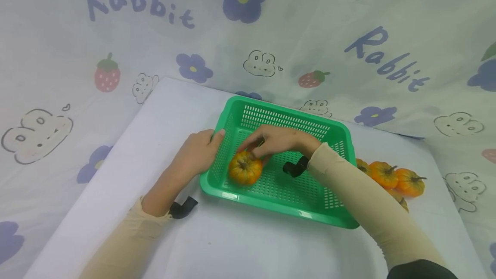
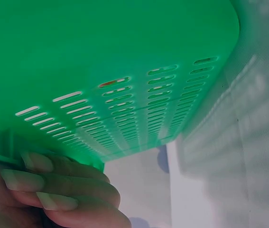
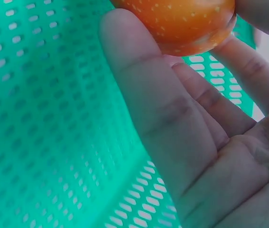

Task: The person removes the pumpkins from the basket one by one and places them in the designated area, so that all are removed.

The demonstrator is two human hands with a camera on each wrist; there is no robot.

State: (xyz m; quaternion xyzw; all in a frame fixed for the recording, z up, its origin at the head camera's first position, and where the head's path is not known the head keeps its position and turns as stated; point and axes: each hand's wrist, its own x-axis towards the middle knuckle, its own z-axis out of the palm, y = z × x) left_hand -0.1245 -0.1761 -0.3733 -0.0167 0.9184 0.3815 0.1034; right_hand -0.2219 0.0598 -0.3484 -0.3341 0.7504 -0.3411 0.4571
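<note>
A green plastic basket (image 1: 286, 215) with slotted walls stands on the white table. My left hand (image 1: 199, 152) grips its left rim, thumb on top; in the left wrist view the fingers (image 2: 84, 187) curl beneath the rim against the outer wall. Inside the basket, toward its left end, my right hand (image 1: 273, 140) holds a small orange pumpkin (image 1: 245, 168) with a greenish stem. The right wrist view has the pumpkin's glossy underside (image 3: 186, 28) between thumb and fingers, above the perforated floor.
Several more orange pumpkins (image 1: 410, 182) lie on the table just right of the basket, partly hidden by the right sleeve (image 1: 352, 188). A printed cloth (image 1: 217, 33) hangs behind the table (image 1: 248, 249). Black curved pieces (image 1: 184, 208) stick out at both wrists.
</note>
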